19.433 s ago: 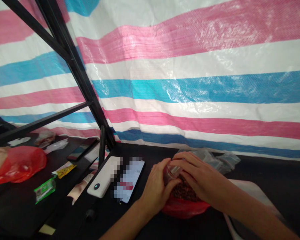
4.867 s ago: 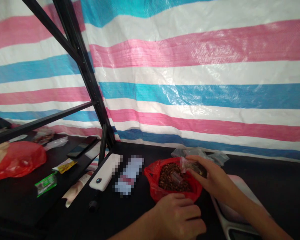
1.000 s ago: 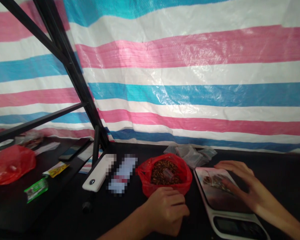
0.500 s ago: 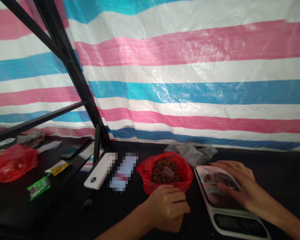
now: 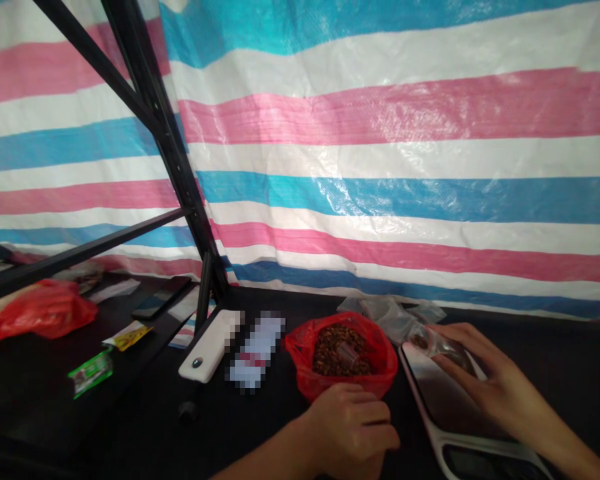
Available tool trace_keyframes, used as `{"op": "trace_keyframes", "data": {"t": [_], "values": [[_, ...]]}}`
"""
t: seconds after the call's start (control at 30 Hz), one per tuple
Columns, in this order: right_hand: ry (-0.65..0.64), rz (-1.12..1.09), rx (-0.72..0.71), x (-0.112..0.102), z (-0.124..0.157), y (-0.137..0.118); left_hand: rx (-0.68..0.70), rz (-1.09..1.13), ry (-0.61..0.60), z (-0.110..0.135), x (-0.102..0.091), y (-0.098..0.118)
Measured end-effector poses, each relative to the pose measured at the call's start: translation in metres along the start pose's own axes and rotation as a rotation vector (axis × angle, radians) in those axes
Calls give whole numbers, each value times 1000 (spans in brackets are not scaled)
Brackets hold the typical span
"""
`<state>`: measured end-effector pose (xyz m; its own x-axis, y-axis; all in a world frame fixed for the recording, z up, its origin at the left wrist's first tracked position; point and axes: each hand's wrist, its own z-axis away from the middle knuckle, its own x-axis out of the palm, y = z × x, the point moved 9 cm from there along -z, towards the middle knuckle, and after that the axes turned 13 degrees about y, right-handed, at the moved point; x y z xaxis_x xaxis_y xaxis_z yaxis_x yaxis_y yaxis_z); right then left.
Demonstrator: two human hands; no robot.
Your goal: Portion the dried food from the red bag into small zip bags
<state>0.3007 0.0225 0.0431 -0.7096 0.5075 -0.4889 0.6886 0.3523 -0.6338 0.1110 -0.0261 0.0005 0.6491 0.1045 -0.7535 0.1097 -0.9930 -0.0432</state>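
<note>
A red plastic bag lies open on the black table, full of small brown pieces, with a little clear cup lying in them. My left hand rests just in front of the bag, fingers curled into a loose fist with nothing visible in it. My right hand pinches a small clear bag holding a few brown pieces. It holds it just above the far end of a kitchen scale.
A white power bank and a phone lie left of the red bag. Empty clear bags sit behind it. A black metal frame divides off a left table with another red bag, snack wrappers and a dark phone. A striped tarp hangs behind.
My right hand has lifted the small clear bag off the scale's plate towards the far end. The left hand stays put by the red bag.
</note>
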Motion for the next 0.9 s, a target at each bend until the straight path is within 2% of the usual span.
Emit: {"op": "trace_keyframes", "data": {"t": [0.07, 0.2, 0.3, 0.43, 0.57, 0.7, 0.83, 0.9], "values": [[-27, -40, -69, 18, -10, -32, 2, 7, -28, -1, 2, 0], [-233, 33, -191, 77, -26, -71, -30, 3, -46, 0, 7, -7], [-302, 160, -268, 109, -33, -73, -30, 3, -52, 2, 10, -11], [-316, 231, -279, 123, -36, -62, 12, -1, -27, 4, 9, -8], [-284, 175, -251, 115, -37, -63, 36, -5, -23, 3, 7, -2], [-202, 25, -140, 89, -37, -57, 3, 5, -99, 1, 9, -4], [-106, -67, 31, 45, -31, -18, 4, 4, -86, -3, 2, -4], [-152, -72, 109, 27, -22, 9, 6, -4, -64, -4, -1, -3]]}}
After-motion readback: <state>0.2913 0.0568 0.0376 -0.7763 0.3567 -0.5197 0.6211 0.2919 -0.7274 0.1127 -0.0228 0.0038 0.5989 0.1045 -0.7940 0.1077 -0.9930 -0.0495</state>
